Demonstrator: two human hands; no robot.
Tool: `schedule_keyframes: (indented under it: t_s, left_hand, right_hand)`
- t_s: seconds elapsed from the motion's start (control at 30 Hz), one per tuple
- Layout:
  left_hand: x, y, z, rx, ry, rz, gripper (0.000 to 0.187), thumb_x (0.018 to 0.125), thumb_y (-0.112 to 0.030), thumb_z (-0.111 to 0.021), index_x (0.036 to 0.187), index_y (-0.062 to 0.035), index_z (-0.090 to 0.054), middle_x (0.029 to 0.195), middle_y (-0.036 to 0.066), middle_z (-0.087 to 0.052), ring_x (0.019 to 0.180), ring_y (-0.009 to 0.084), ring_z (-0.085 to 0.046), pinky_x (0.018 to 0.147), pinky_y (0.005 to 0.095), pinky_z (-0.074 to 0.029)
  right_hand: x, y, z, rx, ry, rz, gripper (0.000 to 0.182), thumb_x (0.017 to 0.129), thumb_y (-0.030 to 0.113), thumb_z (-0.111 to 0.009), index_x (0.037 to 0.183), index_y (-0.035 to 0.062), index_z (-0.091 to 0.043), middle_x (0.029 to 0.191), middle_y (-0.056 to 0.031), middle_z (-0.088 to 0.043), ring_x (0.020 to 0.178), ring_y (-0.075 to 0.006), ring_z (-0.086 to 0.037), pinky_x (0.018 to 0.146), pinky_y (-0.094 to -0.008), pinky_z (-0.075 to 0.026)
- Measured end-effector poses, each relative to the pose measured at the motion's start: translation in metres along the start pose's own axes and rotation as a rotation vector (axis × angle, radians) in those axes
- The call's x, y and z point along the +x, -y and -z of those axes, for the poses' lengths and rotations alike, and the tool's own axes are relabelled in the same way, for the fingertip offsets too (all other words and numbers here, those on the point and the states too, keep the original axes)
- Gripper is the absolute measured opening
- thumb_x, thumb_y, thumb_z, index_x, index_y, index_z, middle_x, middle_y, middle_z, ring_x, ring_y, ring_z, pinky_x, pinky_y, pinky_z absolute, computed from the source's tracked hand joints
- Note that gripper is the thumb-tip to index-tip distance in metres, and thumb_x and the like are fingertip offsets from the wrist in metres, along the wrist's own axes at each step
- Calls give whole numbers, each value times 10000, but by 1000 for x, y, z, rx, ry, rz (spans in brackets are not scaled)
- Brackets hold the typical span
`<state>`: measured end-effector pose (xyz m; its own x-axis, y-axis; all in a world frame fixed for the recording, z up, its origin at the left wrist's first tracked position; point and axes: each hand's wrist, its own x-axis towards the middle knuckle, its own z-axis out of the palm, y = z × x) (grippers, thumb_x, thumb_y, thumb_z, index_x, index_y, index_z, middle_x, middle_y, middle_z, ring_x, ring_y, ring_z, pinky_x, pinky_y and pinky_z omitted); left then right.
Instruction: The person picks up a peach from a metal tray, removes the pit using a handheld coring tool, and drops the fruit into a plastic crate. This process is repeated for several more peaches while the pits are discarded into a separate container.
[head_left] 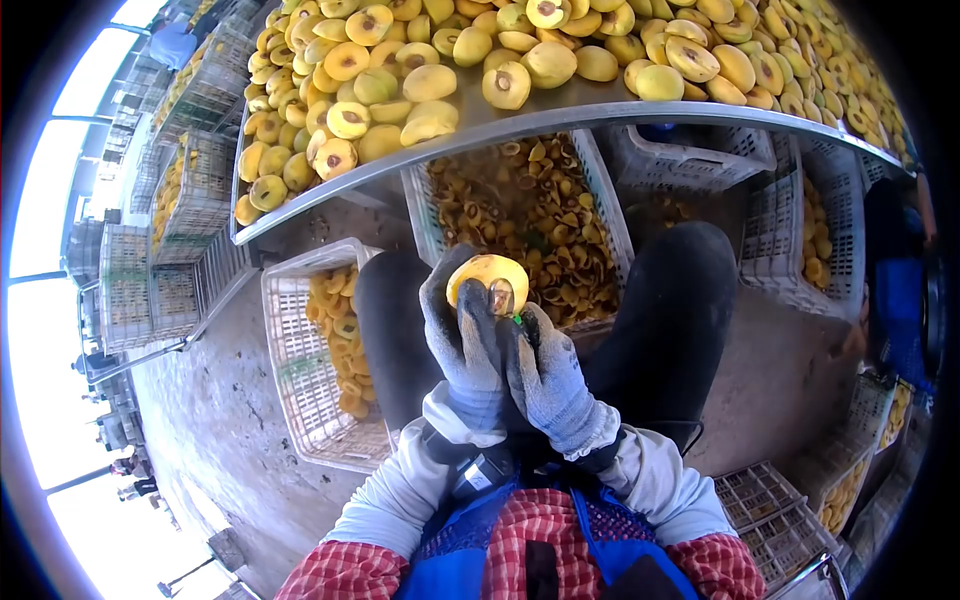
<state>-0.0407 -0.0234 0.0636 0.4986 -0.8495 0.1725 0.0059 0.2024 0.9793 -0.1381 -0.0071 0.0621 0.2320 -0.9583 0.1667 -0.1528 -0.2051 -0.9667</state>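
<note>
A yellow peach half [487, 268] with a brown pit hollow is in my left hand [462, 335]; the gloved fingers are wrapped round it from the left and below. My right hand [560, 385], also gloved, is closed against the lower right of the peach. A small green bit [517, 320] shows at its fingertips; the rest of what it grips is hidden. Both hands are above my lap, between my knees. Just beyond them, a crate [425, 215] holds brownish-yellow fruit scraps [530, 215].
A metal-edged table [560, 115] ahead is heaped with peach halves [430, 82]. To my left stands a white crate [300, 400] of yellow pieces. More crates stand under the table and on the right [760, 230]. Stacked crates [150, 285] line the far left.
</note>
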Motion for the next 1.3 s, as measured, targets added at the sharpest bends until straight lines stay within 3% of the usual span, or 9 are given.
schedule_keyframes:
  t_s: [0.1, 0.23, 0.33, 0.4, 0.57, 0.67, 0.8, 1.17, 1.3]
  left_hand:
    - [-2, 4, 1, 50, 32, 47, 341, 961, -214, -515, 1203, 24, -482, 1108, 117, -562, 997, 164, -540, 891, 289, -433]
    - [9, 1, 3, 129, 255, 105, 344, 971, -228, -492, 1214, 16, -483, 1103, 102, -565, 1004, 146, -526, 892, 274, -425]
    - [41, -15, 14, -192, 499, 491, 360, 966, -228, -502, 1226, 21, -492, 1065, 97, -590, 965, 149, -556, 889, 266, -435]
    - [52, -12, 17, -328, 509, 733, 366, 952, -270, -534, 1174, 21, -550, 1019, 91, -606, 906, 147, -586, 846, 254, -462]
    - [38, 4, 2, 148, 402, 231, 250, 892, -156, -603, 1077, 13, -599, 977, 73, -637, 889, 133, -597, 807, 249, -467]
    - [35, 12, 4, 298, 369, 20, 265, 867, -153, -630, 1065, 22, -599, 947, 113, -662, 881, 157, -620, 816, 271, -475]
    - [34, 14, 6, 198, 359, 100, 229, 874, -145, -621, 1036, 16, -609, 939, 87, -642, 878, 135, -594, 806, 262, -467]
    - [18, 21, 8, 24, 216, 406, 225, 881, -187, -633, 997, 6, -627, 902, 47, -622, 811, 105, -564, 733, 232, -463]
    - [19, 7, 2, -63, 187, 500, 231, 883, -191, -636, 996, 11, -628, 906, 48, -623, 814, 105, -568, 727, 234, -469]
  right_hand:
    - [-10, -19, -1, -78, 41, 126, 333, 905, 85, -503, 1197, -71, -462, 1002, -230, -566, 837, -324, -588, 735, -377, -478]
    - [5, -13, 15, 246, 88, -149, 278, 941, 171, -493, 1119, -42, -517, 791, -154, -622, 679, -203, -603, 618, -325, -467]
    - [15, -3, 23, 396, 115, -474, 275, 945, 190, -508, 1089, -44, -529, 748, -125, -627, 645, -184, -604, 600, -313, -468]
    - [12, -10, 14, 357, 97, -381, 282, 945, 200, -517, 1084, -44, -534, 751, -113, -627, 661, -171, -605, 605, -311, -469]
    - [-5, -34, -11, 510, -42, -397, 278, 959, 201, -509, 1055, -56, -548, 815, -99, -617, 738, -121, -568, 635, -294, -445]
    - [-8, -36, -3, 577, 118, -449, 293, 987, 205, -465, 1207, 14, -490, 856, -24, -591, 749, -63, -536, 694, -196, -469]
    - [-1, -33, 2, 783, 160, -607, 275, 969, 192, -487, 1040, -66, -549, 786, -44, -577, 713, -90, -501, 633, -258, -421]
    - [-5, -35, 0, 568, 110, -468, 231, 950, 171, -497, 1000, -44, -563, 760, -97, -604, 650, -133, -537, 590, -285, -428]
    - [-2, -42, 11, 391, 303, -560, 271, 976, 226, -469, 1079, -11, -548, 825, -27, -593, 732, -104, -547, 660, -243, -459]
